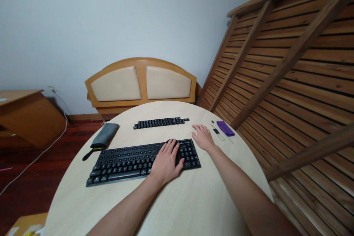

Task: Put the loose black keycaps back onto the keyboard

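A black keyboard (121, 171) lies at a slant on the round table, its upper rows showing bare key sockets without caps. My left hand (167, 160) rests flat on its right half, fingers extended, hiding the keys beneath. Just past the keyboard's top right corner is my right hand (204, 137), palm down and fingers apart, low over the table or touching it. Nothing shows in its grasp. Loose black keycaps (159, 122) stand in neat rows behind the keyboard. To the right of my right hand lies a small black piece with thin wire loops (216, 131).
A folded purple cloth (225, 128) sits near the right edge of the round table (188, 202). At the left edge is a grey pouch (105, 135) with a black strap. A slatted wooden frame (298, 81) leans close on the right; a padded headboard (143, 81) stands behind.
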